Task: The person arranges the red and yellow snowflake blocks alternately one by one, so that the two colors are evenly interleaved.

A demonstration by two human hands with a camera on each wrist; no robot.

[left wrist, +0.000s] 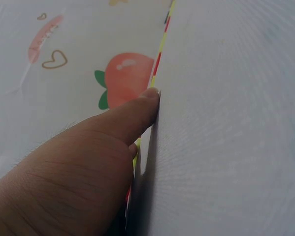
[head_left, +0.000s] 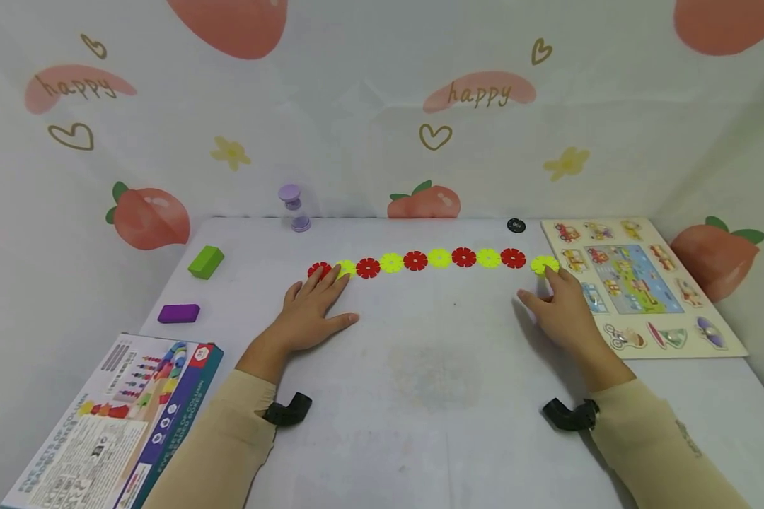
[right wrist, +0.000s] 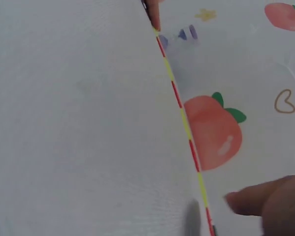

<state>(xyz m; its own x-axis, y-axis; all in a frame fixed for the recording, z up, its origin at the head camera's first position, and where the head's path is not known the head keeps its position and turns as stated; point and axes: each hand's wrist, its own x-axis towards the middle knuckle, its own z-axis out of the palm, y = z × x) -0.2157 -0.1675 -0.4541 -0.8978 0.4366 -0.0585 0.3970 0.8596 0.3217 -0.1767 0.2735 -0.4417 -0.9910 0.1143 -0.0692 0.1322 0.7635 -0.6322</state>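
Note:
Red and yellow notched plastic discs lie in an alternating row across the table. My left hand (head_left: 308, 318) lies palm down at the row's left end, fingers straight, fingertips over a red disc (head_left: 319, 270) and a yellow disc (head_left: 346, 268), partly covering both. Its thumb (left wrist: 132, 118) sticks out to the side in the left wrist view. At the far right end, my right hand (head_left: 565, 311) touches a yellow disc (head_left: 543, 264) with its index fingertip, thumb held apart. A small gap separates that disc from the last red disc (head_left: 513, 259).
A wooden picture puzzle board (head_left: 707, 339) lies under and beside the right hand. Behind the row are a purple sand timer (head_left: 295, 209) and a black round piece (head_left: 516, 225). Green (head_left: 206, 262) and purple blocks (head_left: 178, 313) and a printed box (head_left: 108, 424) are at left.

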